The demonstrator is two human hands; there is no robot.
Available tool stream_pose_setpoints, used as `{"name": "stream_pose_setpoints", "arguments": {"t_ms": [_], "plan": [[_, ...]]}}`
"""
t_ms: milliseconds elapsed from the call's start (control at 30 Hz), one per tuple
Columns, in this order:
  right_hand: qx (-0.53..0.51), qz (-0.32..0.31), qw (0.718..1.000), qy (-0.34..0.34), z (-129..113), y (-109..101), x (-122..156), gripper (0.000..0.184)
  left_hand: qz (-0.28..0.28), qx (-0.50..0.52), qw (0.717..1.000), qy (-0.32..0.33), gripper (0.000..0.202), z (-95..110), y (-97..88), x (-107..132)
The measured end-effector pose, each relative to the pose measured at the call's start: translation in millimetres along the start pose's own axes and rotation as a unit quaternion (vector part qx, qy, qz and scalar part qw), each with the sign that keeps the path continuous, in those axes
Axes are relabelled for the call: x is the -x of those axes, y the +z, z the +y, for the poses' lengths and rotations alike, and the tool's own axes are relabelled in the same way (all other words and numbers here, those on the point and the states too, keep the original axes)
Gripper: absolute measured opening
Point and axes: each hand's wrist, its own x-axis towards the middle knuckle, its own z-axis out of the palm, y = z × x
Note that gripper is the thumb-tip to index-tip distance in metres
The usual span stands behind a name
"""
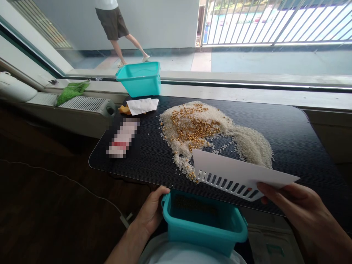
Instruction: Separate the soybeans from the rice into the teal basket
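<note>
My left hand (150,208) is closed on the left end of a turquoise plastic bin (205,224), which sits against my body just below the table's front edge. Dim, small grains show inside the bin, too dark to name. In my right hand (293,203) is a white plastic slotted panel (233,169), pinched at its right end and tilted above the table. Its left end is close to a trail of grains. Beyond it spreads a heap of white rice (253,145), with yellow soybeans (192,124) scattered over its left and middle part.
The dark table (299,139) stands against a windowsill. A second turquoise bin (141,80) is at its back left, near a white paper (143,106) and a blurred-out pink item (123,137). A green cloth (73,91) lies on the radiator (88,104). Outside, a person (112,24) walks.
</note>
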Motion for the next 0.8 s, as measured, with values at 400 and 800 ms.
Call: {"name": "stream_pose_setpoints", "arguments": {"t_ms": [400, 800], "plan": [[0.008, -0.007, 1.000, 0.005, -3, -3, 1, 0.044, -0.017, -0.004, 1.000, 0.004, 0.028, 0, -1.5, 1], [-0.030, 0.035, 0.998, -0.045, -15, 28, 12, 0.045, -0.029, -0.006, 0.999, 0.011, 0.011, -3, -8.7, -7]]}}
